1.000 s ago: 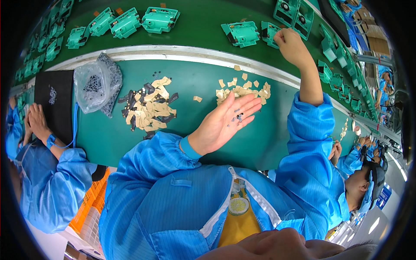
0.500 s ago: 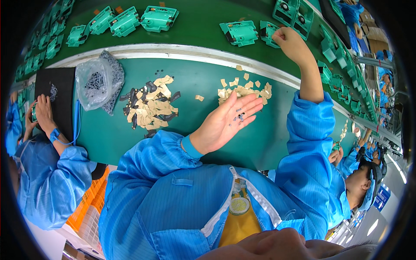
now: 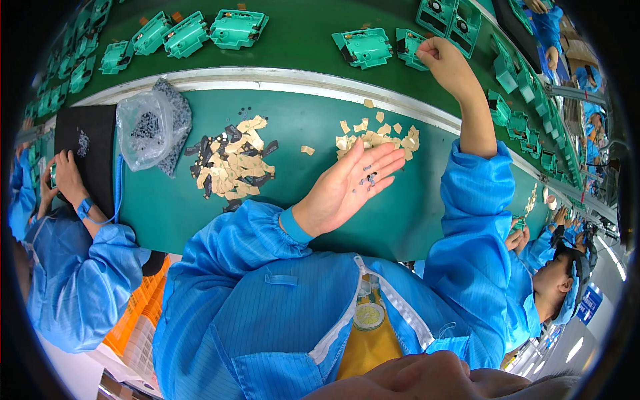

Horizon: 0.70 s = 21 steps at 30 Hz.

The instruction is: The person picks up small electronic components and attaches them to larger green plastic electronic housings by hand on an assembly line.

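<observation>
1. This place is a factory assembly hall.
2. At the top, many same green housings [image 3: 238, 29] lie on a green conveyor [image 3: 300, 43].
3. At left and right edges, co-workers [image 3: 87, 273] wear blue work coats [image 3: 523, 303].

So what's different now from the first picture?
The green cases at the top slid slightly left. A co-worker's hands shifted, and something green now shows between them. I can't see your right hand clearly take or drop anything. Your left hand stays palm up with small dark pieces; the tan piles stayed put.
</observation>
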Tool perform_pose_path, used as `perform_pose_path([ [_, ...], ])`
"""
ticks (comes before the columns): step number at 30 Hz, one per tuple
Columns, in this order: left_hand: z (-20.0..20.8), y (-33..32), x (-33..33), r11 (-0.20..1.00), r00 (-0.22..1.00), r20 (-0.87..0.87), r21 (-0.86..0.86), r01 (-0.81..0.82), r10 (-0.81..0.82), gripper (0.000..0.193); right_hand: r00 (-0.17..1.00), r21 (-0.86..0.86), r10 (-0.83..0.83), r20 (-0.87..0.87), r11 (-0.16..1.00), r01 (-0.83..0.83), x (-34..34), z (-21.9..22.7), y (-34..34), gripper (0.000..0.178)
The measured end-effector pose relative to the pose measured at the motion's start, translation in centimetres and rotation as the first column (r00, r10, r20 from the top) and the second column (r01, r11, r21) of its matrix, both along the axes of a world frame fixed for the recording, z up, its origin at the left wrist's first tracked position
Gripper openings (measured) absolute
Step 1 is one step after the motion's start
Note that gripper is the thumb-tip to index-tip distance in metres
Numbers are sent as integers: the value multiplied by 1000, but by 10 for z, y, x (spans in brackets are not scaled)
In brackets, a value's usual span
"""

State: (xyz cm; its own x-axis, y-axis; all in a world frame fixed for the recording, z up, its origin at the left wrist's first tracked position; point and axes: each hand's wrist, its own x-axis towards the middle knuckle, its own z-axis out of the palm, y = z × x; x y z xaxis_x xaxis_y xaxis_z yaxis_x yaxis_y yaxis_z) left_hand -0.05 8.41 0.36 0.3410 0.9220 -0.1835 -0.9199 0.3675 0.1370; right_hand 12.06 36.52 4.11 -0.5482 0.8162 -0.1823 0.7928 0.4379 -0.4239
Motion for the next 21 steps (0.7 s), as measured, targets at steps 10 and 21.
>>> perform_pose_path([
  [10,2,1,-2,1000,1000,-2,-6,19,-19,72,999,-39,-24,-41,999,23,-1,-4,0,22],
  [21,3,1,-2,1000,1000,-1,-1,13,-13,73,998,-53,-15,-57,999,12,-7,-9,1,21],
])
